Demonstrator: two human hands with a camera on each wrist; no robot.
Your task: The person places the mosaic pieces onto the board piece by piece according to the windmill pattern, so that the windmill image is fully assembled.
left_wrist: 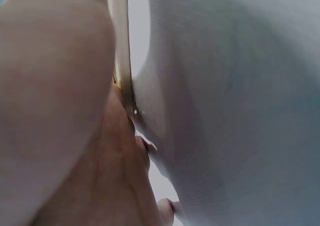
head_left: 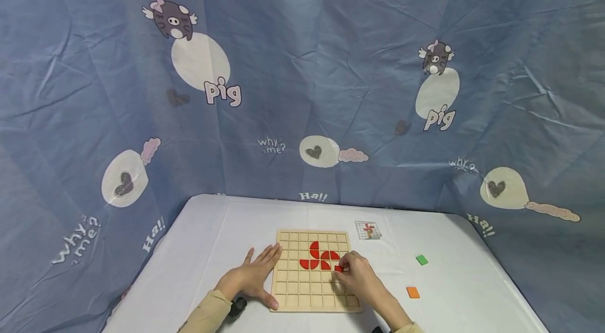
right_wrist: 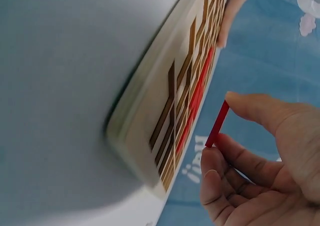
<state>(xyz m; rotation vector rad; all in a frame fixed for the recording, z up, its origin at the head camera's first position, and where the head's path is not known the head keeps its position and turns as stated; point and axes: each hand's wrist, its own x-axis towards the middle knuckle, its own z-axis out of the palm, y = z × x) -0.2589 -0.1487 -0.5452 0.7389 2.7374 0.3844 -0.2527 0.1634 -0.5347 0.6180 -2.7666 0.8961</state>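
While our left hand lay flat against the left edge of the square wooden grid board, low in the middle of the frame, our right hand pinched a small red tile just above the board. Several red pieces already sat together in the grid. A green tile and an orange tile waited at lower right, so we judged plenty was left.
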